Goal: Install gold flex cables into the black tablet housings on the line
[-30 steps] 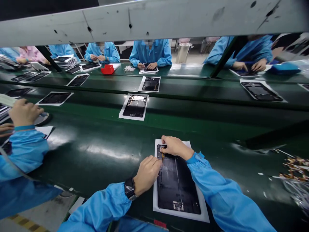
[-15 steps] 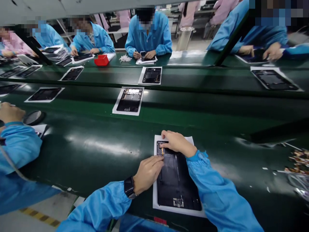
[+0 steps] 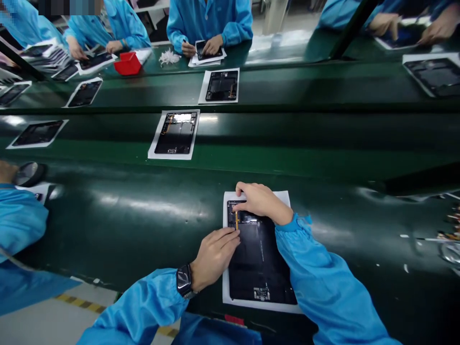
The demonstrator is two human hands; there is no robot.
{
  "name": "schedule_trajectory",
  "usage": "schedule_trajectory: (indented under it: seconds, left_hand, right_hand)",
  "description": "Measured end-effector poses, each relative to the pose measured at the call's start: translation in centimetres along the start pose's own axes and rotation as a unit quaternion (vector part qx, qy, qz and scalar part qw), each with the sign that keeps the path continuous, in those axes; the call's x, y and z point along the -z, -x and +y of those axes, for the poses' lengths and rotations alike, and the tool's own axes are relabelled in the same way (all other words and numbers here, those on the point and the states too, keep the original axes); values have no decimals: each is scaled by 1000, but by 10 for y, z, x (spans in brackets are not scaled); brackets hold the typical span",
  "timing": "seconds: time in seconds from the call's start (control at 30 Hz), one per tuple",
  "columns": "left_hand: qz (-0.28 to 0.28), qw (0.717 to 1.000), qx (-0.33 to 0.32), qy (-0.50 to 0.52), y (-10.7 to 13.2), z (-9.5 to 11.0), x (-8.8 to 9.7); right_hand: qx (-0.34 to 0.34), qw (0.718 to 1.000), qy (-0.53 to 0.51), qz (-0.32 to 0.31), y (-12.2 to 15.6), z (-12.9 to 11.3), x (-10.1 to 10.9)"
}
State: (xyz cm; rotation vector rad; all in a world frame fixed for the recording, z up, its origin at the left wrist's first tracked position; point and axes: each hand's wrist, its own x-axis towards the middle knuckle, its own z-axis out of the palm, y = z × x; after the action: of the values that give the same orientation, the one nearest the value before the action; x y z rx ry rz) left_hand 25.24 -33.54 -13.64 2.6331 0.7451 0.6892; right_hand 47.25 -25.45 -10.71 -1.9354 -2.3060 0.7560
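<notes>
A black tablet housing (image 3: 258, 258) lies inner side up on a white sheet (image 3: 226, 292) in front of me. A narrow orange flex cable (image 3: 236, 221) runs lengthwise near its upper left corner. My left hand (image 3: 215, 254), with a black watch on the wrist, is closed; its fingertips pinch the cable's lower end. My right hand (image 3: 260, 201) reaches over the housing's top. Its thumb presses near the cable's upper end while the curled index finger rests at the top edge, so the hand grips the housing there. The fingers hide part of the upper corner.
Another housing (image 3: 176, 136) on a sheet lies ahead on the green conveyor (image 3: 287, 139), several more around it. A co-worker's sleeve (image 3: 21, 225) is at left beside a round black dish (image 3: 29, 173). Loose parts (image 3: 453, 225) lie at far right. Co-workers sit opposite near a red bin (image 3: 128, 63).
The view has tilted down and shifted a little. My left fingers have slid slightly down along the flex cable, and more of the orange strip shows. My right hand stays at the housing's top.
</notes>
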Motion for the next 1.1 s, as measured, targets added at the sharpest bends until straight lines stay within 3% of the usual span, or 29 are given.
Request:
schedule_trajectory:
  seconds: [0.5,0.67,0.9,1.1]
  left_hand:
    - [-25,1000,-11,-14,-2,0,3]
    - [-60,996,-37,-48,-5,5,8]
    - [-48,998,-19,37,-17,-14,24]
    - [-175,981,-80,-30,-25,-24,39]
  right_hand:
    - [6,1000,-10,8,-1,1,-1]
    - [1,1000,-5,4,-1,-1,-1]
    - [26,999,-29,10,14,-4,13]
    - [40,995,-91,15,47,-19,36]
